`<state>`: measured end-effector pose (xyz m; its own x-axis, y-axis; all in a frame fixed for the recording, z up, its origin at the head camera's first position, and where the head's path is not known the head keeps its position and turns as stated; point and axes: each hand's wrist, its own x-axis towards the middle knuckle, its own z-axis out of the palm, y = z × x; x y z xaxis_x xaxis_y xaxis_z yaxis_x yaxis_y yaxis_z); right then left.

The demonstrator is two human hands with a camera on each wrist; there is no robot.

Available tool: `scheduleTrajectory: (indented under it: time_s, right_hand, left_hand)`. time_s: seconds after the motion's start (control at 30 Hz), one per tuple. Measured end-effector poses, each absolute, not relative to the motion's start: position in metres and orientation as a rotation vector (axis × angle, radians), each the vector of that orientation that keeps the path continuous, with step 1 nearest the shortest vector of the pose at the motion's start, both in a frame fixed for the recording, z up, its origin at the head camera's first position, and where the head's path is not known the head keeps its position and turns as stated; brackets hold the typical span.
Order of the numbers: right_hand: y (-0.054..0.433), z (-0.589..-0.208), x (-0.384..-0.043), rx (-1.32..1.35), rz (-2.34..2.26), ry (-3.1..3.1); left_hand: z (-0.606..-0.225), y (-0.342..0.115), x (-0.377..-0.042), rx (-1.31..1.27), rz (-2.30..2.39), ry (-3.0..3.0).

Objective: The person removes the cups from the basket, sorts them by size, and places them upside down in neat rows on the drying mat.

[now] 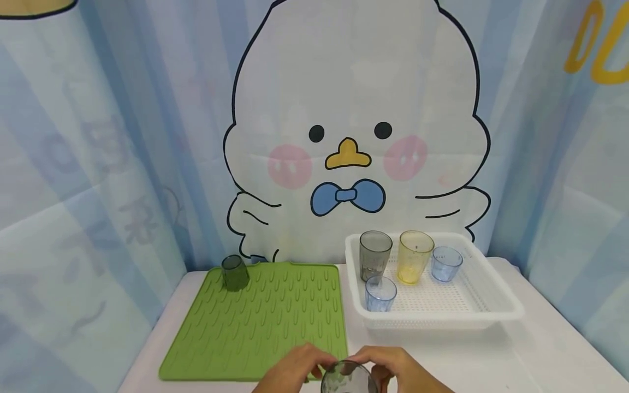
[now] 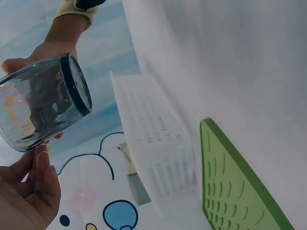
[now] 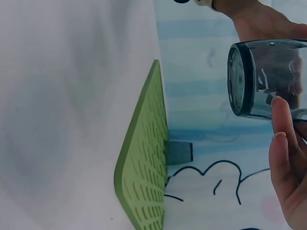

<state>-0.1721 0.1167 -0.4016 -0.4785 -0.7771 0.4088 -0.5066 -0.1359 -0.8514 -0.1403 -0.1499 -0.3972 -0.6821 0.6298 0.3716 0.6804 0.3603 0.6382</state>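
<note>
Both hands hold a dark grey-tinted drinking glass (image 1: 346, 379) at the lower edge of the head view, close to the near edge of the green mat. My left hand (image 1: 295, 367) grips it from the left near the rim, my right hand (image 1: 400, 368) from the right. In the left wrist view the glass (image 2: 45, 100) shows its thick base, with left fingers (image 2: 41, 165) at its lower side. The right wrist view has the glass (image 3: 268, 79) with right fingertips (image 3: 279, 108) against its wall. It is held up off the white table.
A ridged green drying mat (image 1: 275, 322) lies at left, with a small dark glass (image 1: 235, 274) upside down at its far left corner. A white basket (image 1: 442, 322) at right holds a tall grey glass (image 1: 375, 254), a yellow glass (image 1: 415, 254) and two small blue glasses. Printed curtains (image 1: 354, 71) surround the table.
</note>
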Motion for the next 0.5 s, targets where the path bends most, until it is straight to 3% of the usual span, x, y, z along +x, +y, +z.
scheduleTrajectory:
  time_s: [0.2,0.5]
  right_hand:
    - [0.113,-0.413,-0.175,-1.545,-1.673,1.889]
    - [0.108,-0.413,-0.179,-1.596,-1.655,1.849]
  left_hand:
    - [-0.404,-0.15,-0.145,-1.271,-1.166,-2.607]
    - [-0.387,-0.151,-0.133,-1.055,-1.171,-2.746]
